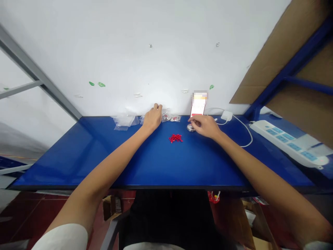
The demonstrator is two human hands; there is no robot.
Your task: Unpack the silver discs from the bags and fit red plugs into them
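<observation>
At the back edge of the blue table, my left hand [153, 118] is among small clear plastic bags, its fingers curled together; anything between them is hidden. Just to its right lie small filled bags [171, 118] with red and metallic bits inside. Flat clear bags [125, 121] are spread to its left. My right hand [205, 125] is bent over a small round container [190, 128], fingers drawn together at its top; whether they hold a piece is too small to tell. A pile of red cords [176, 138] rests between and in front of my hands.
A lit phone [199, 104] leans against the wall behind my right hand. A white charger [227, 115] with its cable lies to the right. Farther right is a white power strip [288, 142]. The blue table [166, 166] ends at a dark front edge.
</observation>
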